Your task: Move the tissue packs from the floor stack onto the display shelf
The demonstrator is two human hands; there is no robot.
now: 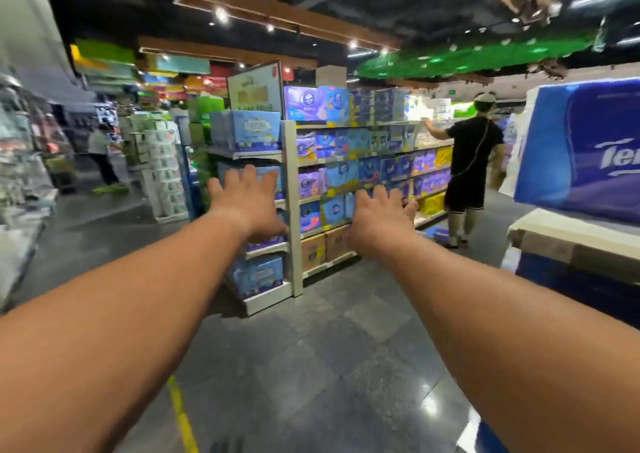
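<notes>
Reaching out in front, both arms are stretching forward over the dark shiny floor [311,348]. The left hand [247,205] is holding nothing, and its fingers are spreading wide and pointing up. The right hand [377,224] is holding nothing too, and its fingers are also spreading out. The two hands are staying apart, with a gap between them. Behind the hands, the display shelf [292,210] is standing with many rows, and its white end post is showing in the gap between the hands. Purple and blue tissue packs [343,175] are sitting in rows on the shelf past the right hand. More light blue packs [256,130] are sitting on the shelf end above the left hand, and others [258,274] are sitting low down below the left hand. Brown boxes [323,250] are sitting on the bottom row, just left of the right wrist. Far off to the right of the right hand, a big blue pack [585,151] is lying on top of a white and brown stand [568,241]. Beyond the right hand, a person in a black shirt and black shorts [472,165] is standing by the shelf and reaching one arm to it. Far off to the left of the left hand, another person [100,155] is standing near a tall pile of white rolls [166,168]. A yellow line [181,414] is running on the floor below the arms. Everything far away is looking blurry.
</notes>
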